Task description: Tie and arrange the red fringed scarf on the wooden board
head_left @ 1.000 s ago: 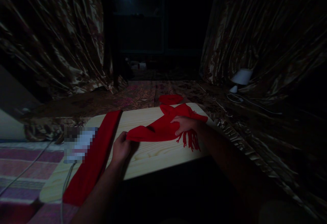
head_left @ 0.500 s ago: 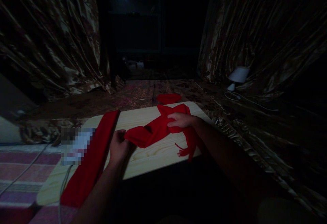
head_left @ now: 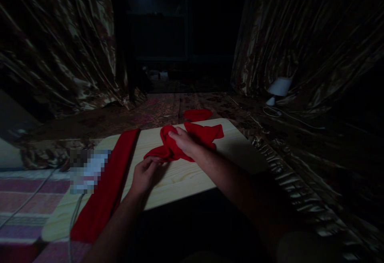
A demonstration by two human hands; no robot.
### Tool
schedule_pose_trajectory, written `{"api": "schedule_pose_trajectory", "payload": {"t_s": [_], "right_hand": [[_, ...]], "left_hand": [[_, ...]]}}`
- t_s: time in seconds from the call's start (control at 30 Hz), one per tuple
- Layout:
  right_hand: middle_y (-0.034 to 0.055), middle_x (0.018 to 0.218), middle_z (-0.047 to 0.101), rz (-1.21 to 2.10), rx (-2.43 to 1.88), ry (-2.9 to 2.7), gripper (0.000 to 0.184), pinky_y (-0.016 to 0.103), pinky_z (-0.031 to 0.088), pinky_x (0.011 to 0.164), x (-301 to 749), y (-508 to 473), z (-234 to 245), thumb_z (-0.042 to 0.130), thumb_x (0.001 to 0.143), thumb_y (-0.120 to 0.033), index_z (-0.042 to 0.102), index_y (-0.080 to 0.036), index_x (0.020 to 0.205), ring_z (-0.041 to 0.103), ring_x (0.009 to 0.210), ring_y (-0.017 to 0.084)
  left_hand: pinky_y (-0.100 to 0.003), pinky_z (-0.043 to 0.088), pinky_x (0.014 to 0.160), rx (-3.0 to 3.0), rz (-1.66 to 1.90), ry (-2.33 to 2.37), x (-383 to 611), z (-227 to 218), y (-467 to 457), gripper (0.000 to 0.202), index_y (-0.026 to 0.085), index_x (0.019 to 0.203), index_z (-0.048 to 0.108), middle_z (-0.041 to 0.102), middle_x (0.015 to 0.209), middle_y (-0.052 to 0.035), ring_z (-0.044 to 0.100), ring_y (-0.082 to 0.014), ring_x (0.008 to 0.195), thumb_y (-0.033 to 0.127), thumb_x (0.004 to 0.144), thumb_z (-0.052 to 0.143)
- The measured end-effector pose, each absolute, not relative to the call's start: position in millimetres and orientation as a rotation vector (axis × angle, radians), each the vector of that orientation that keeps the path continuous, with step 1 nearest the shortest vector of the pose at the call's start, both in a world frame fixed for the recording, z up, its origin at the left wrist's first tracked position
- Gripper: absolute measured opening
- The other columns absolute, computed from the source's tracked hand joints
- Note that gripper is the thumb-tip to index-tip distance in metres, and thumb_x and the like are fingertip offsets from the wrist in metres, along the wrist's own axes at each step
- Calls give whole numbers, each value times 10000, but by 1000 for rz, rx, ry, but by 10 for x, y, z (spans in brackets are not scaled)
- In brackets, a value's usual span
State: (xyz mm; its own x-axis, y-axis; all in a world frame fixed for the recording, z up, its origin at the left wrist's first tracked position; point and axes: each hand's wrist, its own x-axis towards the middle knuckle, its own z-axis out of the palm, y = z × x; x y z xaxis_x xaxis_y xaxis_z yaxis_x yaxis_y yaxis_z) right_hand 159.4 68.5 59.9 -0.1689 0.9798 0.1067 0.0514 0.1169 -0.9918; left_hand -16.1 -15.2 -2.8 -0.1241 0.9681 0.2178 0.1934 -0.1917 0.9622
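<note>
A red scarf lies bunched on the pale wooden table. My right hand is closed on a fold of it, carried over toward the left. My left hand pinches the scarf's near left corner against the table. A second red scarf lies folded in a long strip along the left side of the table, just left of my left hand. The fringe of the bunched scarf is hidden under the folds.
A blurred pale object sits at the table's left edge with a cable running down from it. A small red cloth lies on the carpet behind the table. A white lamp stands at the right by the curtain.
My right hand has carried the fringed end of the scarf from the right edge of the table over to the left, doubling the cloth. My left hand has stayed on the near corner.
</note>
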Motion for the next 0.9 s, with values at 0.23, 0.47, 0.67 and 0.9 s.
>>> {"api": "schedule_pose_trajectory", "payload": {"t_s": [0.23, 0.47, 0.67, 0.9], "right_hand": [[28, 879, 704, 1534, -747, -1941, 378, 268, 493, 772, 1200, 522, 414, 576, 942, -524, 704, -169, 932, 636, 863, 166], [72, 1301, 684, 589, -1214, -2440, 337, 460, 364, 1099, 1728, 781, 497, 480, 987, -432, 745, -248, 1085, 509, 1305, 276], [89, 1607, 392, 276, -1758, -2623, 629, 525, 286, 1177, 2638, 1148, 326, 495, 945, -597, 487, -303, 1501, 342, 1477, 322], [225, 1314, 653, 115, -2013, -2436, 464, 494, 434, 1059, 3215, 1400, 223, 442, 997, -417, 669, -152, 1303, 592, 1269, 320]], "left_hand": [[-375, 539, 874, 1353, 1431, 1368, -142, -28, -72, 559, 141, 1090, 708, 745, 1004, -121, 689, -288, 966, 531, 699, 796], [-348, 552, 837, 1051, 1621, 1317, -207, -120, 11, 443, 149, 1106, 683, 737, 1020, -92, 684, -237, 915, 435, 770, 724], [-317, 562, 716, 862, 1692, 1252, -224, -130, 48, 337, 166, 988, 674, 720, 878, -45, 662, -188, 751, 371, 728, 734], [-319, 582, 745, 721, 1736, 1215, -172, 19, 26, 276, 168, 901, 658, 711, 856, -27, 681, -182, 765, 291, 668, 740]]}}
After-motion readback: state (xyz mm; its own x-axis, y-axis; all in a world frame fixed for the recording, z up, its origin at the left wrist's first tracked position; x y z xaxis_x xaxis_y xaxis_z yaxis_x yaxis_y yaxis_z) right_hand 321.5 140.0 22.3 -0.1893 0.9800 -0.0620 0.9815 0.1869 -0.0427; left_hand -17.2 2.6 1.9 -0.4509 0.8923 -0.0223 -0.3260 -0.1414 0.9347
